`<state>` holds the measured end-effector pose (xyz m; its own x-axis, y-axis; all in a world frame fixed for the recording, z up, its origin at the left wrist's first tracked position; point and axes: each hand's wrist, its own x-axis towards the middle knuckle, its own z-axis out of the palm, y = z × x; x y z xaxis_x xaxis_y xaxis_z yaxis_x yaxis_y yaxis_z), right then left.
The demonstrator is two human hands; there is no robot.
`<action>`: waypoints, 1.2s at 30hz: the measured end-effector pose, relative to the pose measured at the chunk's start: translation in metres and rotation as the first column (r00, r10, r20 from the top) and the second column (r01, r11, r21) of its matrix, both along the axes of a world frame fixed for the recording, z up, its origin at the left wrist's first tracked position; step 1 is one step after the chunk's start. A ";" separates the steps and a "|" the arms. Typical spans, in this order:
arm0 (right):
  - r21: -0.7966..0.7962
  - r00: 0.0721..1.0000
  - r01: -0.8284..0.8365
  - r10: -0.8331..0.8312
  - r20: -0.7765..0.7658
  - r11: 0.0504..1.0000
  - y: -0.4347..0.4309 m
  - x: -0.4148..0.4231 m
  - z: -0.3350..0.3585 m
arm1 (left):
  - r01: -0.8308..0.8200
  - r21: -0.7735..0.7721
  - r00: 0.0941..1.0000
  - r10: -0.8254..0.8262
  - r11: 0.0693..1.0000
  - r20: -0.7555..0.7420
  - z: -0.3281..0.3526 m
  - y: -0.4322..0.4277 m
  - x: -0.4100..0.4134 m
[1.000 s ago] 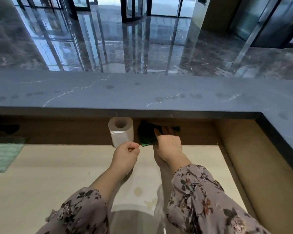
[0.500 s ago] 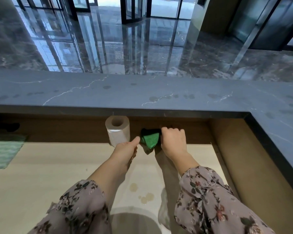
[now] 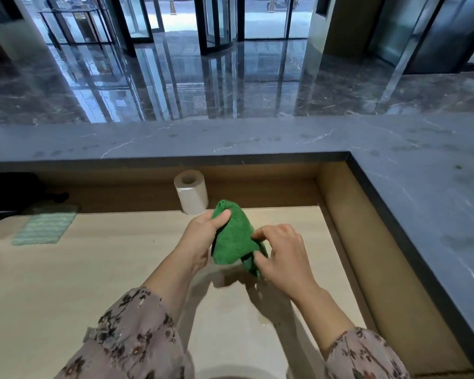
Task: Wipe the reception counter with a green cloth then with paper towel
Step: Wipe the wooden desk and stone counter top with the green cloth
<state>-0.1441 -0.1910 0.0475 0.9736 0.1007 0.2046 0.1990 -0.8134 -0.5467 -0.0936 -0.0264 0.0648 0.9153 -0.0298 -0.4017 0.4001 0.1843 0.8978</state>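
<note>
A green cloth hangs bunched between both my hands, lifted above the light wooden desk. My left hand pinches its upper corner with the thumb on top. My right hand grips its lower right edge with curled fingers. A roll of paper towel stands upright on the desk just behind the cloth, against the back wall under the counter. The dark grey marble reception counter runs across the view above the desk and turns toward me along the right side.
A pale green striped cloth lies on the desk at the left. Dark objects sit in the far left corner under the counter. The wooden side panel bounds the desk on the right. A glossy lobby floor lies beyond the counter.
The green cloth came out from under the counter, toward me and up off the desk. My left hand left the paper roll and took hold of the cloth's top.
</note>
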 end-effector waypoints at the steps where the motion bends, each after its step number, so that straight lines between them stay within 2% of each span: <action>1: 0.135 0.997 0.042 -0.033 -0.070 0.990 -0.006 -0.011 0.002 | 0.058 0.018 0.998 -0.058 0.998 0.027 0.003 0.000 -0.010; 4: 0.415 0.980 0.151 -0.081 -0.181 0.897 -0.023 -0.030 0.009 | 0.232 0.104 0.969 -0.240 0.967 0.066 0.014 0.004 -0.040; 8: 0.586 0.946 0.054 0.146 -0.289 0.808 -0.028 -0.043 0.027 | 0.440 0.086 0.891 -0.447 0.894 0.086 0.033 0.010 -0.069; 10: 0.664 0.883 0.011 0.304 -0.357 0.748 -0.027 -0.051 0.035 | 0.488 0.042 0.867 -0.490 0.872 0.089 0.041 0.010 -0.082; 12: 0.697 0.829 -0.010 0.395 -0.395 0.717 -0.027 -0.062 0.039 | 0.482 0.012 0.872 -0.481 0.876 0.091 0.043 0.009 -0.092; 16: 0.752 0.846 0.095 0.345 -0.406 0.652 -0.026 -0.083 0.037 | 0.454 0.137 0.889 -0.458 0.880 -0.004 0.035 0.009 -0.113; 18: 0.730 0.853 0.126 0.302 -0.426 0.672 -0.026 -0.090 0.031 | 0.475 0.166 0.879 -0.473 0.864 -0.058 0.025 0.008 -0.124; 20: 0.672 0.841 0.153 0.262 -0.474 0.725 -0.028 -0.099 0.017 | 0.410 0.225 0.911 -0.409 0.884 -0.050 0.014 0.004 -0.134; 22: 0.654 0.817 0.232 0.220 -0.533 0.720 -0.029 -0.114 -0.001 | 0.330 0.318 0.942 -0.334 0.889 -0.045 0.002 0.000 -0.145; 24: 0.636 0.801 0.303 0.172 -0.574 0.709 -0.027 -0.128 -0.019 | 0.297 0.431 0.951 -0.303 0.852 -0.057 -0.014 -0.006 -0.154; 26: 0.591 0.813 0.343 0.084 -0.576 0.731 -0.026 -0.140 -0.038 | 0.256 0.483 0.964 -0.257 0.837 -0.065 -0.030 -0.012 -0.161; 30: 0.637 0.898 0.381 -0.102 -0.429 0.670 -0.041 -0.149 -0.052 | 0.179 0.388 0.982 -0.187 0.904 -0.016 -0.039 -0.019 -0.161; 32: 0.619 0.897 0.432 -0.244 -0.368 0.656 -0.059 -0.146 -0.055 | 0.131 0.358 0.990 -0.144 0.925 0.008 -0.039 -0.015 -0.155; 34: 0.493 0.845 0.533 -0.394 -0.362 0.688 -0.077 -0.143 -0.064 | 0.078 0.436 0.995 -0.099 0.897 0.025 -0.046 -0.006 -0.150; 36: 0.211 0.752 0.635 -0.531 -0.392 0.743 -0.087 -0.145 -0.077 | 0.090 0.559 0.991 -0.128 0.824 0.030 -0.060 0.007 -0.149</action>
